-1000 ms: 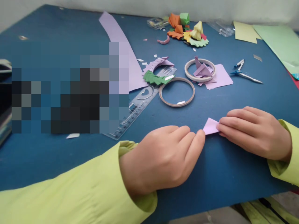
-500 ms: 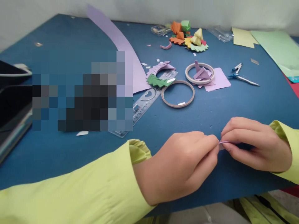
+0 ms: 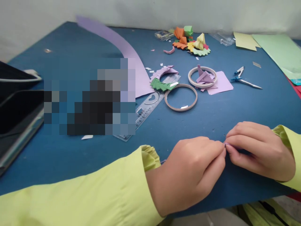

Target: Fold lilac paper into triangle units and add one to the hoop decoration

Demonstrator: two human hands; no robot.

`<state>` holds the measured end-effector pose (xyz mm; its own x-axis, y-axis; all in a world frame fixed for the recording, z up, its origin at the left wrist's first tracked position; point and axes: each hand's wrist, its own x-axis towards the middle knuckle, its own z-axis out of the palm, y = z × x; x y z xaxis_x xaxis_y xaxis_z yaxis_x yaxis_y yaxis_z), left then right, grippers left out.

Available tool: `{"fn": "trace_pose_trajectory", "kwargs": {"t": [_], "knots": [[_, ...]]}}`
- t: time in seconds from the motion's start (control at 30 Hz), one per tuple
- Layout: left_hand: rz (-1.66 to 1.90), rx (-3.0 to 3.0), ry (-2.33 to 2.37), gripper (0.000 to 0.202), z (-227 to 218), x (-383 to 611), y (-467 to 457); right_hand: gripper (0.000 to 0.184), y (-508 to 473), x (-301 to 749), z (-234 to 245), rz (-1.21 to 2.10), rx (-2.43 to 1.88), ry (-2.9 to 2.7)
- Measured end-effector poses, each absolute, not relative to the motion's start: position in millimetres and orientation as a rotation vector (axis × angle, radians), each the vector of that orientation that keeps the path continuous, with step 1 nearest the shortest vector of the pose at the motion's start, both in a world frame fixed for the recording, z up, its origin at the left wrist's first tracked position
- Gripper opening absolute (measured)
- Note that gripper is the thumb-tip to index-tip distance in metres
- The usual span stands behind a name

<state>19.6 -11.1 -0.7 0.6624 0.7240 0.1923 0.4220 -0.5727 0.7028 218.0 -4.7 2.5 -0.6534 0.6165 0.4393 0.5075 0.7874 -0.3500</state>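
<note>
At the far left edge of the blue surface (image 3: 70, 157) a dark flat device (image 3: 16, 110) is seen, and a long purple paper strip (image 3: 122, 50) is laid from the far side towards the middle. Right of it a clear stencil ruler (image 3: 145, 108) is placed, with a half ring of green and purple folded pieces (image 3: 162, 80) just beyond its far end. A thin tape ring (image 3: 165, 97) is set beside these.

At the near edge, right of centre, the left hand (image 3: 195, 172) is curled, and its fingers are closed on a small purple paper piece (image 3: 227, 144). The piece is held just above the surface, and only a thin edge of it is shown between the two hands. It is pinched from the other side by the closed fingers of the right hand (image 3: 256, 150), so that the fingertips of both hands are almost touching.

Further right and farther off, a blue compass (image 3: 244, 81) and a large green sheet (image 3: 277, 50) are laid.

Because so little of the piece is gripped, it could be let slip from the fingertips. If uneven pressure is applied by the two hands, a crooked crease or a small tear could be caused. A dropped piece could also be lost among the purple scraps scattered farther back.
</note>
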Motion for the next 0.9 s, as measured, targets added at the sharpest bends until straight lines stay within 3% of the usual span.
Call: {"fn": "trace_pose_trajectory", "kwargs": {"t": [0.27, 0.47, 0.73, 0.9], "knots": [[0.61, 1.942, 0.848, 0.032, 7.8, 19.0, -8.6, 0.005, -9.2, 221.9, 8.5, 0.023, -0.819, -2.362], [0.574, 1.713, 0.819, 0.034, 10.8, 20.4, -9.9, 0.028, -17.6, 233.8, 7.4, -0.035, -0.737, -2.598], [0.733, 1.534, 0.733, 0.034, 9.8, 21.1, -8.1, 0.035, -13.4, 217.5, 1.4, -0.573, -0.62, -2.592], [0.664, 1.67, 0.721, 0.017, 7.0, 20.4, -8.6, 0.034, -15.0, 215.8, 10.1, -0.753, -0.575, -2.626]]}}
